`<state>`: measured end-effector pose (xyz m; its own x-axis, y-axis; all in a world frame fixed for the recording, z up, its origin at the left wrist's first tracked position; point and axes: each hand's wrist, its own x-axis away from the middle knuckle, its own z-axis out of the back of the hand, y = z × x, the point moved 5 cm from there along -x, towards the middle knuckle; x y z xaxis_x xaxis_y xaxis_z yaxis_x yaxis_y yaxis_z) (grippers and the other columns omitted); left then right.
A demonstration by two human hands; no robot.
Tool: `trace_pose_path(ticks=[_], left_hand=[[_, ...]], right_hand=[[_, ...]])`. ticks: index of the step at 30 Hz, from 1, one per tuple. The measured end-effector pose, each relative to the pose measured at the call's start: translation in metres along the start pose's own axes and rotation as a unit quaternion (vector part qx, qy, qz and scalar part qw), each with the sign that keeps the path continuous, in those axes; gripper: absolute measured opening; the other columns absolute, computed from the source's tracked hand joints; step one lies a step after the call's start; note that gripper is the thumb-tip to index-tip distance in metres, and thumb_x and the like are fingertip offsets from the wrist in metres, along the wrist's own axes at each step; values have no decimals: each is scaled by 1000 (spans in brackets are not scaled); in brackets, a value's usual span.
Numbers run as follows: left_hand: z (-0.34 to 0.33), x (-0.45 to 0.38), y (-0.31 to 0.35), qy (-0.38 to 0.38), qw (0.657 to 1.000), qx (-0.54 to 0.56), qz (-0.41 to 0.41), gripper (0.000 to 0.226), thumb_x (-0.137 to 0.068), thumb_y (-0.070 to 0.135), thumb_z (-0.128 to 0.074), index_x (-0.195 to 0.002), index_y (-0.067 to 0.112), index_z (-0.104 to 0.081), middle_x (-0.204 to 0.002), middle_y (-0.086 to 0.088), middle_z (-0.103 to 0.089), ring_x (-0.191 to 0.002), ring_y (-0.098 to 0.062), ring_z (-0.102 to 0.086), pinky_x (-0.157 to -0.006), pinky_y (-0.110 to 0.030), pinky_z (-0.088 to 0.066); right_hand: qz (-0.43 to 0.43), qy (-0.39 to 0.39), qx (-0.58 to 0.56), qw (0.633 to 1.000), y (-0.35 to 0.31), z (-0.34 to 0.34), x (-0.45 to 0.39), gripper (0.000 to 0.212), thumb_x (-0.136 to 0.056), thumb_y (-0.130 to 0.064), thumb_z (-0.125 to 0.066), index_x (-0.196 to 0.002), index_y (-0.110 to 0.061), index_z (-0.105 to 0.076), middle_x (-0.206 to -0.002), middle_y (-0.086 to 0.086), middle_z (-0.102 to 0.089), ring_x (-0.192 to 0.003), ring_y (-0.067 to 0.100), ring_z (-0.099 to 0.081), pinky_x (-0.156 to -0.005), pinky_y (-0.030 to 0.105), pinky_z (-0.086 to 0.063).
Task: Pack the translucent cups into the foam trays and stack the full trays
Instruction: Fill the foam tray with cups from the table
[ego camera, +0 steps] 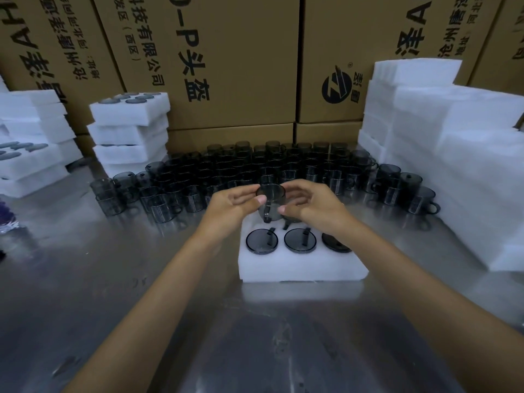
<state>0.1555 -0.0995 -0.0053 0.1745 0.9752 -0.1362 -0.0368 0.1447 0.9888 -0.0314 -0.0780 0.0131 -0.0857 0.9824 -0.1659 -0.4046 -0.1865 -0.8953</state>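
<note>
— Fingers of both hands are curled around one smoky translucent cup [269, 201]: the left hand [235, 204] has its thumb on the cup's near wall by the rim, and the right hand [307, 201] cups the other side with its thumb low on the wall.

— Where is that cup?

— Upright, handle toward the person, over the far row of the foam tray [300, 265] lying directly beneath the fingers on the metal table [141, 307]. Whether it is already seated in a pocket I cannot tell.

— And nearer than the fingers?

— Three packed cups [300, 241] sit in the tray's near row, flat round faces up. A fourth shows partly under the right hand.

— Beyond the fingers?

— A dense block of loose cups [283, 165] stands on the table, spreading to both sides. Left of it rises a stack of filled trays [130, 131], with more white foam further left. Right of the fingers is a tall pile of foam trays [442, 154]. Behind everything stand printed cardboard boxes [235, 58].
</note>
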Motion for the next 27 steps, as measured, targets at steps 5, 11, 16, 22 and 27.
trace_pose_path(ticks=[5,11,16,22,27], left_hand=[[16,-5,7,-46,992,-114,24,39,-92,35,-69,-131,32,-63,-114,18,-69,-113,-1,-61,-94,-21,-45],[17,-4,-8,-40,994,-97,24,41,-91,32,-70,-131,30,-64,-119,14,-70,-111,4,-62,-108,-27,-42],[17,-2,-13,-36,994,-101,10,41,-91,30,-70,-132,29,-63,-125,13,-66,-118,1,-59,-110,-30,-40],[10,-1,-16,-32,995,-93,0,39,-91,29,-70,-130,35,-64,-113,26,-63,-96,24,-55,-86,-8,-37],[11,-1,-33,18,999,-25,31,27,-89,31,-72,-115,40,-73,-111,20,-72,-106,7,-64,-99,-28,-49]], right_hand=[[-3,10,41,999,-4,-19,-8,42,-78,-19,-84,-111,-29,-59,-101,-3,-67,-96,16,-67,-89,37,-57],[13,21,41,999,9,-25,-9,46,-79,-19,-85,-118,-26,-62,-102,-5,-65,-89,7,-67,-81,21,-54],[41,23,112,993,11,-27,-11,50,-83,-25,-81,-129,-24,-61,-108,-7,-64,-106,12,-60,-92,27,-50],[107,12,321,941,13,-27,1,65,-95,-42,-62,-151,-16,-41,-140,9,-52,-129,20,-48,-103,30,-40],[121,5,340,933,13,-31,10,63,-99,-46,-52,-151,-13,-41,-146,6,-51,-140,16,-38,-109,36,-34]])
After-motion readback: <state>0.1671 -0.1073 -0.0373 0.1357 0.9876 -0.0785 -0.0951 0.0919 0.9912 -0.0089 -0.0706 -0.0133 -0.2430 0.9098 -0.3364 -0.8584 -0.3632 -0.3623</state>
